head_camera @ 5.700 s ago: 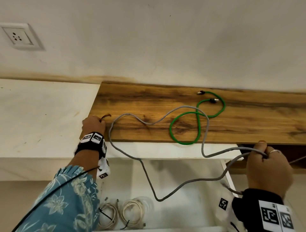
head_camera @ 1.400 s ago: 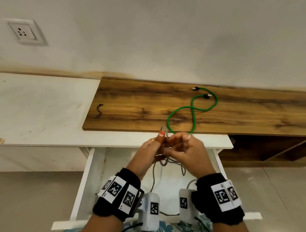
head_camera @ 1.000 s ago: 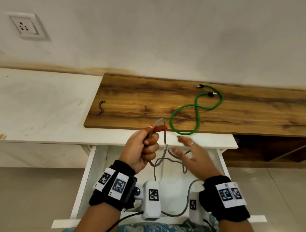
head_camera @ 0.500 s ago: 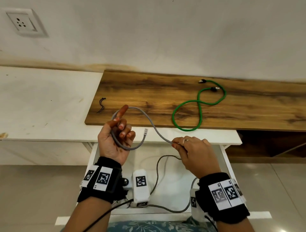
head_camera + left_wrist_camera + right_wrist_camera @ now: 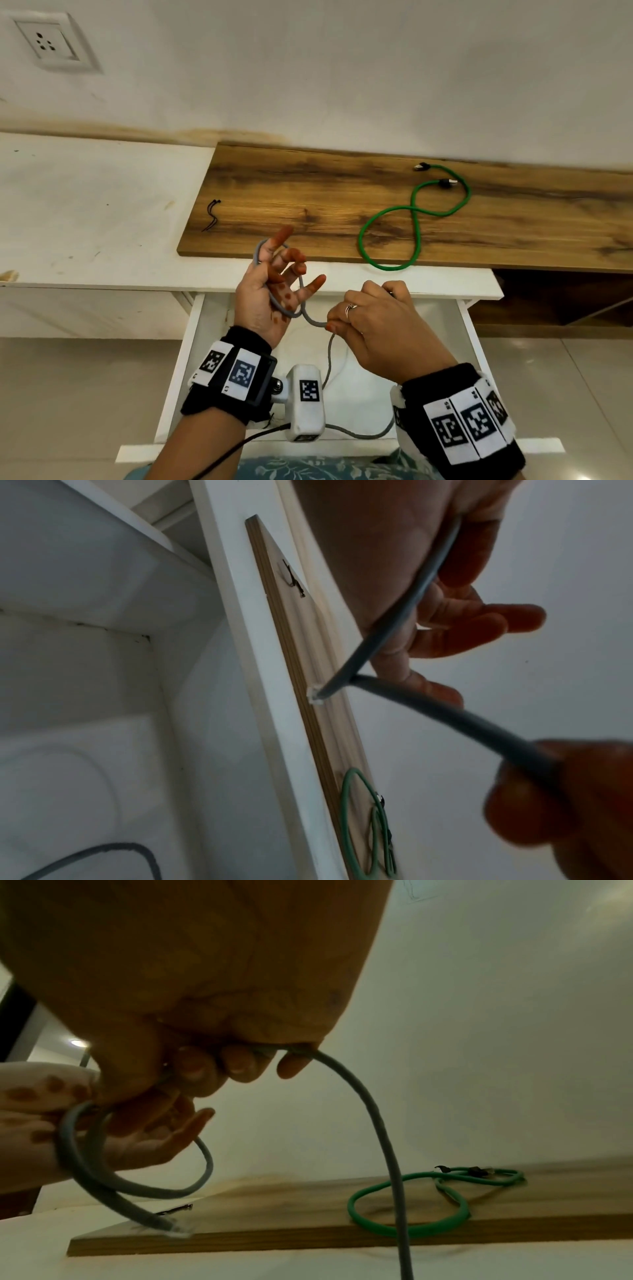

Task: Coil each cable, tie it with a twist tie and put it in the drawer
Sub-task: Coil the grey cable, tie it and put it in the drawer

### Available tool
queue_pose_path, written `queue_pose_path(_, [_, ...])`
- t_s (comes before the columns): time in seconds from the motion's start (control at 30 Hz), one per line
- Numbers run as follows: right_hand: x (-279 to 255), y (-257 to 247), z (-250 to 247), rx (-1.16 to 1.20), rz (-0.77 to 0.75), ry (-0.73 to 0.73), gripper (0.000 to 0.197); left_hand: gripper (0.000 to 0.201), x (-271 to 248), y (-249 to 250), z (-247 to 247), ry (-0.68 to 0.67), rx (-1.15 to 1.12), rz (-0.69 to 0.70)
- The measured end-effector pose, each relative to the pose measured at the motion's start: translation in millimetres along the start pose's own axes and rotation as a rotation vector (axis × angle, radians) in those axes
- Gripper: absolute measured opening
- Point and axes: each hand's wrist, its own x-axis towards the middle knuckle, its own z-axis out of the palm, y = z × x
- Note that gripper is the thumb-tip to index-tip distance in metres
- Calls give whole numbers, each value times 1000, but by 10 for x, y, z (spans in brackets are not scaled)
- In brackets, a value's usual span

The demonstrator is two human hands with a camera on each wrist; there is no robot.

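A grey cable (image 5: 310, 317) is looped round my left hand (image 5: 291, 263), which is held palm up over the open drawer (image 5: 178, 363) with thumb and fingers spread. My right hand (image 5: 373, 322) pinches the same cable just right of the left palm; the rest hangs down into the drawer. The left wrist view shows the grey cable (image 5: 411, 702) crossing the palm, its clear plug end free. In the right wrist view the cable (image 5: 387, 1137) leaves my right hand's fingers (image 5: 240, 1066). A green cable (image 5: 416, 219) lies in a figure eight on the wooden board (image 5: 308, 192). A black twist tie (image 5: 211, 216) lies at the board's left end.
The board rests on a white counter (image 5: 85, 205) against the wall. A wall socket (image 5: 46, 42) is at upper left. A dark open shelf (image 5: 555, 301) sits right of the drawer. Grey cable slack lies along the drawer's front.
My left hand has shifted right and opened its fingers, with the cable wrapped round it. My right hand has brought the cable down close to the left palm.
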Motion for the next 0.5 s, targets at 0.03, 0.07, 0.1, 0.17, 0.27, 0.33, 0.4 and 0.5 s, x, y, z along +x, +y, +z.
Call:
queue_pose_path(0.03, [4,-4,-10,10,0,-3,32,48,-4,-19,12,-8,3,-20])
queue_pose_path(0.07, [7,-8,-22,16,-2,-11,31,48,-12,-40,29,-14,5,-40])
queue_pose_path(0.1, [13,-8,-25,20,-6,-23,30,49,-23,-63,53,-21,7,-62])
queue_pose_path(0.17, [17,4,-14,52,-27,-37,26,50,-53,-110,105,-36,36,-108])
queue_pose_path(0.27, [6,46,-17,124,-64,-54,18,51,-106,-169,178,-58,122,-183])
queue_pose_path(0.33, [2,81,-50,171,-82,-62,18,49,-127,-201,214,-97,148,-237])
queue_pose_path(0.4, [14,117,-77,218,-88,-48,24,45,-144,-226,232,-115,161,-287])
queue_pose_path(0.5, [21,169,-102,268,7,6,48,34,-193,-282,265,-149,271,-356])
